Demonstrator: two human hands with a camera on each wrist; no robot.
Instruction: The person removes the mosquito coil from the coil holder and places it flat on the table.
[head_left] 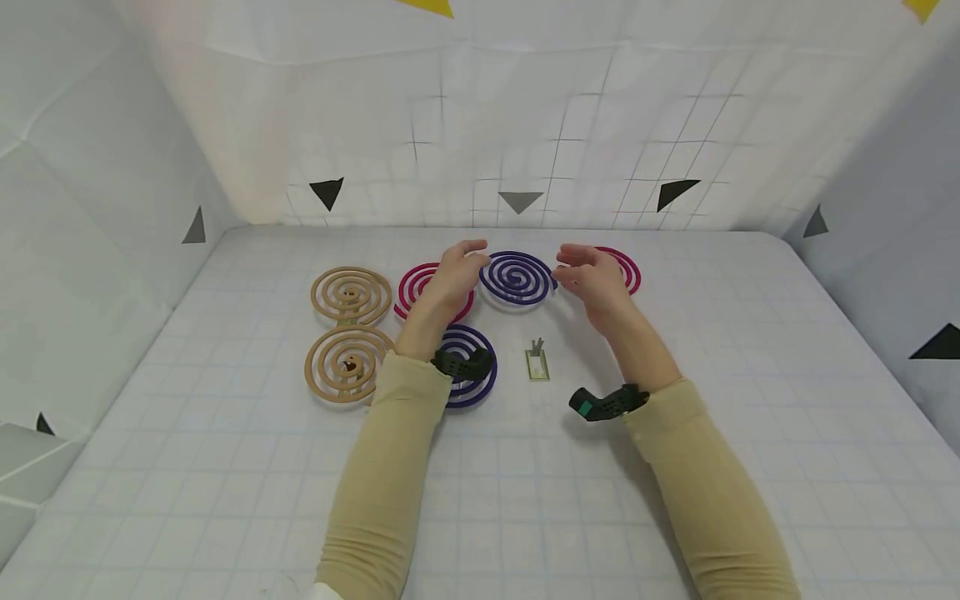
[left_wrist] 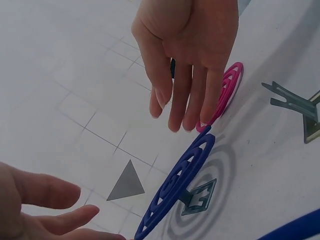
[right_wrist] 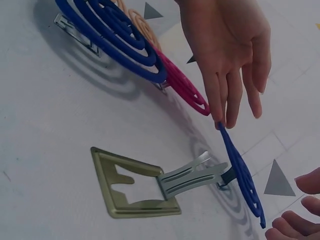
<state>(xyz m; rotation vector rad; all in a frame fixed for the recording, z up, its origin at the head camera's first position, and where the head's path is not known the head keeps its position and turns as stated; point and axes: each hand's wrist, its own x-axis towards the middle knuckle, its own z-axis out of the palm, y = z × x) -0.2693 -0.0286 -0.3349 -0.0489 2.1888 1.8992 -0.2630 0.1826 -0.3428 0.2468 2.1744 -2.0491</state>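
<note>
Head view: blue mosquito coil (head_left: 514, 278) sits near the middle of the surface's (head_left: 540, 500) far edge, between left hand (head_left: 450, 277) and right hand (head_left: 597, 283), both unclamped, fingers extended, rim contact can't tell, metal stand (right_wrist: 180, 185) nearer the near edge.

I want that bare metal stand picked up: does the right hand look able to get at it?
Probably yes: only bare tabletop shows between the right hand and the metal stand.
</note>
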